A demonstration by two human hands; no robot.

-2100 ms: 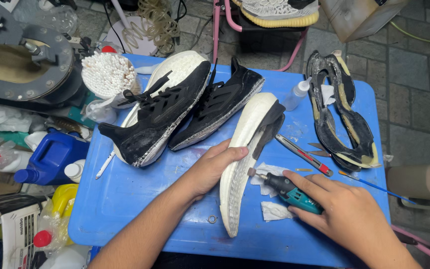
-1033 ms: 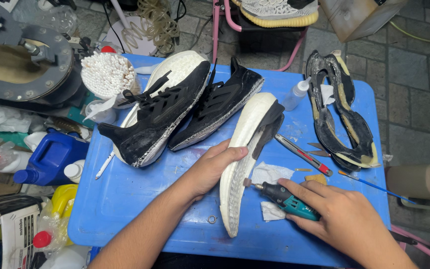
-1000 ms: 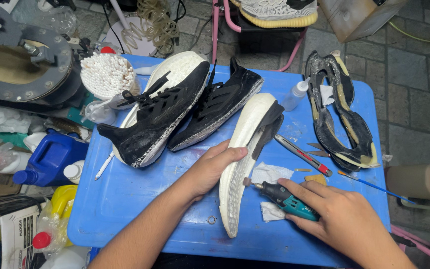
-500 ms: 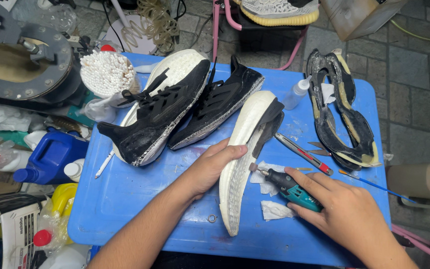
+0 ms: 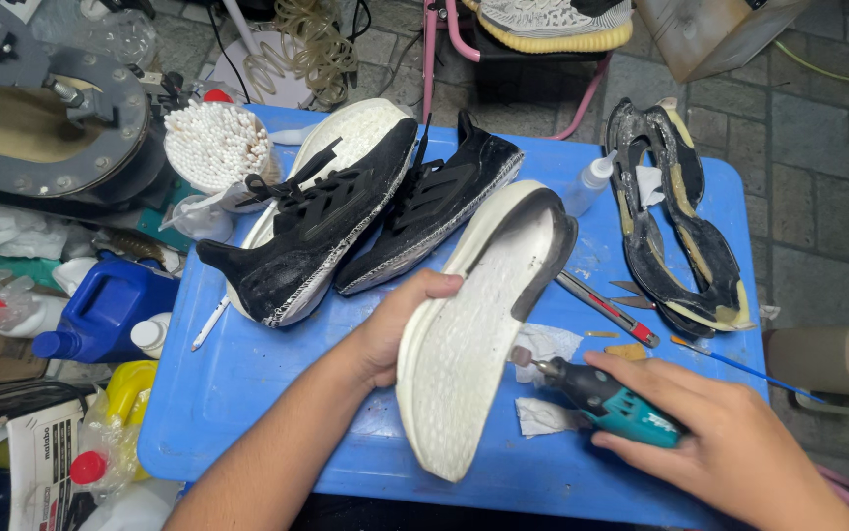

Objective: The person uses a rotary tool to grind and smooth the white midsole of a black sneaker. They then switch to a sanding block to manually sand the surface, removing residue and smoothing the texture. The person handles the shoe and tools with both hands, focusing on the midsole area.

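**Currently: sole held on edge, rotary tool at its side**

Centrally on the blue table [image 5: 247, 393], the left hand [image 5: 395, 329] is gripping a white sole [image 5: 473, 324]. The fingers are curling over the sole's left edge, with the thumb lying along the rim near the middle. The sole is standing tilted on its side, its textured white face turned up toward the camera and its dark-edged heel end pointing away, toward the table's far side. Its near end is resting close to the front edge of the table.

The right hand [image 5: 729, 452] is wrapping closed around a teal rotary tool [image 5: 606, 403]. The tool's tip is pointing left and is sitting just beside the sole's right edge; whether it is touching cannot be told. White paper scraps [image 5: 542, 418] are lying under and around the tool.

Behind the sole, two black shoes [image 5: 365, 226] are lying on their sides, one overlapping a second white sole [image 5: 360, 123]. A red-tipped cutter [image 5: 606, 310] is lying just right of the held sole. Two black outsoles [image 5: 675, 226] are lying near the right edge of the table. A cup of cotton swabs [image 5: 216, 147] is standing at the far left corner, and a blue jug [image 5: 110, 305] is sitting beside the table on the left.
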